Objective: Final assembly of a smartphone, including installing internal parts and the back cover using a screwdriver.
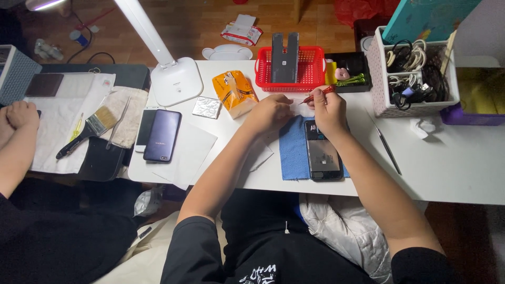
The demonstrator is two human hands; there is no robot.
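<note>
- On the white table [452, 173], just past the far edge of a blue cloth [292, 150], the left hand [271, 111] is resting with its fingers curled together and pressing down on something small; what lies under the fingertips is hidden, so I cannot tell what it is gripping.
- Beside it, the right hand [330, 109] is pinching a red-handled tool [317, 95], fingers closed tight around the handle, and the tip is pointing left toward the left hand.
- Both hands are sitting close together, nearly touching, just in front of a red basket [290, 68].
- Below the right hand, a dark phone [321, 152] is lying flat on the blue cloth.
- Left of the hands, an orange packet [234, 92] is lying near a white lamp base [177, 81].
- At the far left, another person's hand [21, 114] is resting closed on a white towel [52, 131], well apart from these two.
</note>
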